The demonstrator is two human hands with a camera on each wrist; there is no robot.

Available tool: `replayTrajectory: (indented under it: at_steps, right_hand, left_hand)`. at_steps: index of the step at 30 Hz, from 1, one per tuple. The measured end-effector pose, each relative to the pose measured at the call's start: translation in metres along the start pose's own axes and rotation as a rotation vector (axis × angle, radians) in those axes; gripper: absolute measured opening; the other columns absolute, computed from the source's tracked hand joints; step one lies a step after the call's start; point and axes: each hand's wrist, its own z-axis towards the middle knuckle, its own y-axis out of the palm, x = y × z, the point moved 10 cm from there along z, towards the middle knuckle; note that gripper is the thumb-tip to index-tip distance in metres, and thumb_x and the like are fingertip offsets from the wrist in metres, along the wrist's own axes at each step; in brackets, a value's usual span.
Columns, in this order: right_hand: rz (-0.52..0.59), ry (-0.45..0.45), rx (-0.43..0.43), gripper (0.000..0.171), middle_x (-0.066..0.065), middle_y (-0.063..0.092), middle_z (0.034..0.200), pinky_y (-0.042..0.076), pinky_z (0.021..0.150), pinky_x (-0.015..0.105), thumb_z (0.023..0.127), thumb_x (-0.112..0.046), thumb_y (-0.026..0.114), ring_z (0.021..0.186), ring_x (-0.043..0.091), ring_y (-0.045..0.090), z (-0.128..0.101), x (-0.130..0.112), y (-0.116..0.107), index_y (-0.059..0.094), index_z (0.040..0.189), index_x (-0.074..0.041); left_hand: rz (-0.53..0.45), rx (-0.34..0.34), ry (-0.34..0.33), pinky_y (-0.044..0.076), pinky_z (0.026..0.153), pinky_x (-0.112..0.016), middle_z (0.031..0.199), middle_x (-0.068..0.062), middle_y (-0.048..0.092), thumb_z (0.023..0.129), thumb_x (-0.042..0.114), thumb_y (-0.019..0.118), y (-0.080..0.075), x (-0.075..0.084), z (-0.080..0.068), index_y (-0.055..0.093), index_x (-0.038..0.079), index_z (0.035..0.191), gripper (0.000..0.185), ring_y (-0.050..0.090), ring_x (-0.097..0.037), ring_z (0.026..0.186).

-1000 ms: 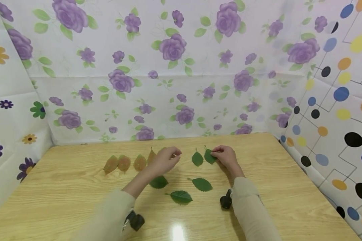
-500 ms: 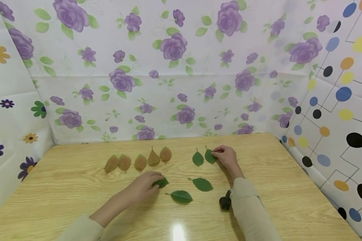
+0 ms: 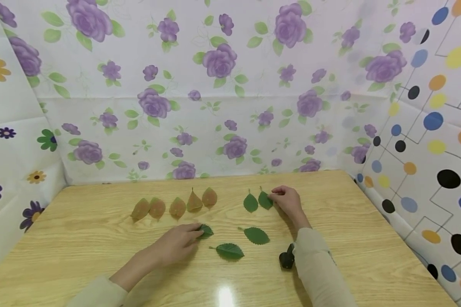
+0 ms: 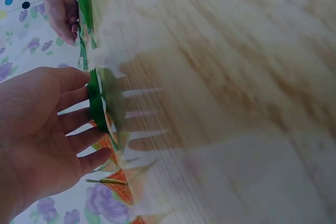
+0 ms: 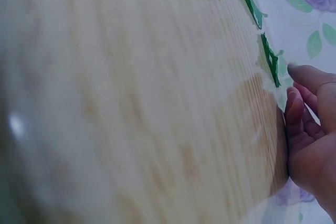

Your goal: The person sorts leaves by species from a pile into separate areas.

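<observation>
My left hand (image 3: 187,234) lies flat on the wooden table (image 3: 369,238), its straight fingers (image 4: 79,114) touching a green leaf (image 3: 206,231) (image 4: 97,100). My right hand (image 3: 279,197) (image 5: 307,124) rests at the right edge of another green leaf (image 3: 265,199) (image 5: 270,59), with its fingertips touching it; I see no pinch. A third green leaf (image 3: 250,203) lies just left of that one. Two more green leaves (image 3: 256,235) (image 3: 229,251) lie nearer me. Behind the left hand runs a row of several brown leaves (image 3: 177,208).
Flower-patterned sheets (image 3: 219,106) wall the table at the back and left, a dotted sheet (image 3: 426,149) at the right. A black wrist camera (image 3: 287,258) sits on my right sleeve. Both wrist views are blurred.
My left hand drew back from the right end of the brown leaf row and came down on the green leaf in front. The right hand stayed at its leaf.
</observation>
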Motion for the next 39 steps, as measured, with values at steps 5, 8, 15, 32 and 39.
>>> replayTrajectory:
  at_steps: [5, 8, 15, 32, 39]
  right_hand:
    - [0.029, 0.018, -0.006, 0.027, 0.012, 0.063, 0.101, 0.05, 0.083, 0.039, 0.092, -0.02, 0.068, 0.093, 0.027, 0.058, 0.0, 0.004, 0.001, 0.067, 0.11, -0.001]
    - [0.044, 0.016, -0.003, 0.027, 0.012, 0.063, 0.101, 0.049, 0.082, 0.038, 0.092, -0.02, 0.067, 0.092, 0.026, 0.057, 0.0, 0.004, 0.0, 0.066, 0.111, 0.0]
    - [0.128, 0.031, -0.018, 0.029, 0.012, 0.063, 0.102, 0.05, 0.075, 0.03, 0.095, -0.021, 0.064, 0.088, 0.022, 0.058, 0.001, 0.008, 0.0, 0.066, 0.112, 0.002]
    - [0.063, -0.173, -0.169, 0.033, 0.012, 0.065, 0.11, 0.052, 0.081, 0.038, 0.097, -0.025, 0.061, 0.099, 0.028, 0.059, -0.026, -0.04, 0.007, 0.064, 0.118, 0.001]
    - [-0.142, -0.426, -0.303, 0.031, 0.014, 0.067, 0.114, 0.055, 0.075, 0.033, 0.096, -0.018, 0.062, 0.096, 0.025, 0.064, -0.07, -0.08, 0.029, 0.065, 0.12, 0.002]
  left_hand:
    - [0.037, -0.008, 0.013, 0.045, 0.094, -0.053, 0.132, -0.03, 0.051, 0.093, 0.009, 0.063, 0.004, 0.0, -0.002, 0.058, -0.013, 0.122, 0.037, 0.051, -0.046, 0.118]
    - [0.053, -0.011, 0.008, 0.045, 0.095, -0.054, 0.133, -0.029, 0.051, 0.093, 0.011, 0.064, 0.005, -0.001, -0.002, 0.058, -0.012, 0.123, 0.039, 0.051, -0.045, 0.119]
    - [0.044, -0.042, -0.014, 0.042, 0.096, -0.056, 0.136, -0.028, 0.048, 0.093, 0.013, 0.064, 0.009, -0.004, -0.004, 0.055, -0.012, 0.127, 0.043, 0.047, -0.047, 0.122]
    - [0.028, -0.032, -0.023, 0.042, 0.096, -0.058, 0.136, -0.029, 0.048, 0.093, 0.013, 0.064, 0.009, -0.005, -0.007, 0.055, -0.01, 0.128, 0.043, 0.047, -0.048, 0.122]
    - [0.038, -0.004, -0.04, 0.043, 0.095, -0.058, 0.134, -0.027, 0.051, 0.092, 0.012, 0.064, 0.006, -0.004, -0.005, 0.058, -0.008, 0.125, 0.038, 0.05, -0.046, 0.12]
